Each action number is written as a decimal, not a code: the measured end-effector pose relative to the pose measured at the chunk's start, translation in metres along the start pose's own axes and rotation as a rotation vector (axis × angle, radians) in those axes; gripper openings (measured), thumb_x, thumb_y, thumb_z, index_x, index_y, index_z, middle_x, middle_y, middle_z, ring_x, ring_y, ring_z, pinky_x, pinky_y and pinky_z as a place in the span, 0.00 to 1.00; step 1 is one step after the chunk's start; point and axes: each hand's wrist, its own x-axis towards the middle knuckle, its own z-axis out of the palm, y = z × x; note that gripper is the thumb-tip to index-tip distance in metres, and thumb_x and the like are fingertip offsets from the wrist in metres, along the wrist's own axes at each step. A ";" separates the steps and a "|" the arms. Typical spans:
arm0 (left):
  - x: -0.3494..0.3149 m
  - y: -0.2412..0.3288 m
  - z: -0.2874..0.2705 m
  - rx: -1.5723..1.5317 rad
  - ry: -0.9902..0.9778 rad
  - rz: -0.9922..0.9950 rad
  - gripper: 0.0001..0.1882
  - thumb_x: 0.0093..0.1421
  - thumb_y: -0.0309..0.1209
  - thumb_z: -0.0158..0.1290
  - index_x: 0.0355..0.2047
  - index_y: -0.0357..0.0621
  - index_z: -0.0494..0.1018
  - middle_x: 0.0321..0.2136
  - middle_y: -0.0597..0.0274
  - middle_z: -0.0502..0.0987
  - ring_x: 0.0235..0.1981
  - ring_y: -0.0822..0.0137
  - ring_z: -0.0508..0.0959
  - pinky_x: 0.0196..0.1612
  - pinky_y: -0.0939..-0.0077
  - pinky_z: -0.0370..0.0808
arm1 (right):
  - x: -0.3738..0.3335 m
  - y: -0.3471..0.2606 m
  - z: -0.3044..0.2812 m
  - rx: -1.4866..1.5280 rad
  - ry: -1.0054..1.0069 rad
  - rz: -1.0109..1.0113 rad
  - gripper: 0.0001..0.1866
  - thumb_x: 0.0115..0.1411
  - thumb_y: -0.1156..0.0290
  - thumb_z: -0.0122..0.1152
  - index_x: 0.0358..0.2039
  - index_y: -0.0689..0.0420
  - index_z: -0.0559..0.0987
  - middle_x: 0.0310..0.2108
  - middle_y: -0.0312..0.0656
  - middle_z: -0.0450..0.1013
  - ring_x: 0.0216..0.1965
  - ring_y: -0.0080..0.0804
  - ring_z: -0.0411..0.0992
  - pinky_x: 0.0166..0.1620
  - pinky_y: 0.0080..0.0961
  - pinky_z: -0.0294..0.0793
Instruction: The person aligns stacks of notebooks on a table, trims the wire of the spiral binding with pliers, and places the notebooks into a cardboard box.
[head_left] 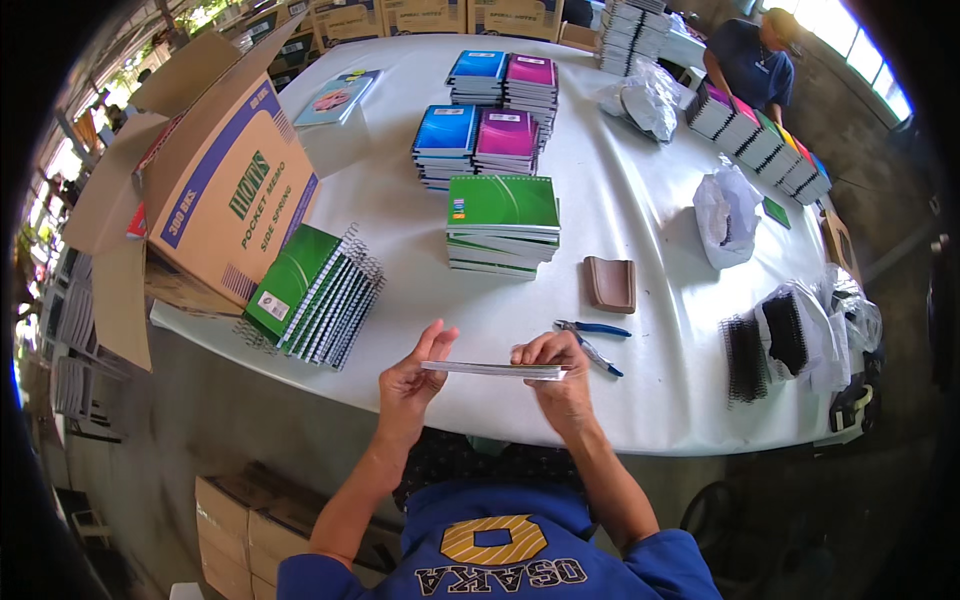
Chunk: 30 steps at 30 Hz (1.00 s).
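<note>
A thin, flat notebook block with white page edges [488, 370] lies between the person's hands, seen nearly edge-on, its long axis running left to right from one palm to the other and dipping slightly at the right end. The right hand [558, 372] has the firmer grip, fingers curled over that end; the left hand [408, 376] meets the opposite end, fingers lifted and spread, how firmly I cannot tell. Counted outward from this grip: one uneven stack of green-covered notebooks [503, 205] straight ahead; beyond it, four stacks with glossy covers, two blue [446, 128] and two purple [507, 132]; one leaning row of green notebooks with loose wire coils [312, 290] to the left, nearer the left hand; and behind that, one open brown cardboard carton [232, 190]. Just beyond the right hand and to its right lies one pair of blue-handled metal pliers [596, 345], handles spread, with one brown, curved-faced block [610, 285] farther ahead. Well to the right sit two bundles of black coils [745, 360], the farther one inside a clear plastic bag [818, 335].
</note>
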 end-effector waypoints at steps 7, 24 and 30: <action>0.014 -0.011 0.008 0.108 -0.202 -0.164 0.37 0.62 0.22 0.54 0.68 0.43 0.49 0.65 0.47 0.57 0.65 0.57 0.61 0.62 0.70 0.63 | -0.002 -0.025 -0.045 -0.411 0.123 0.188 0.14 0.46 0.92 0.60 0.26 0.59 0.70 0.31 0.43 0.75 0.39 0.35 0.76 0.49 0.31 0.76; 0.029 -0.024 0.012 0.246 -0.251 -0.265 0.53 0.52 0.16 0.59 0.70 0.46 0.38 0.65 0.45 0.58 0.67 0.57 0.57 0.65 0.68 0.56 | 0.005 -0.034 -0.035 -0.814 -0.102 0.051 0.24 0.47 0.79 0.72 0.42 0.57 0.70 0.38 0.37 0.73 0.42 0.28 0.73 0.50 0.26 0.70; 0.032 -0.030 0.022 0.090 -0.158 -0.068 0.57 0.54 0.15 0.56 0.70 0.51 0.27 0.68 0.46 0.52 0.69 0.51 0.51 0.66 0.67 0.52 | 0.005 -0.007 -0.033 -0.919 0.021 0.074 0.21 0.48 0.79 0.70 0.40 0.56 0.69 0.34 0.36 0.69 0.35 0.25 0.69 0.41 0.24 0.70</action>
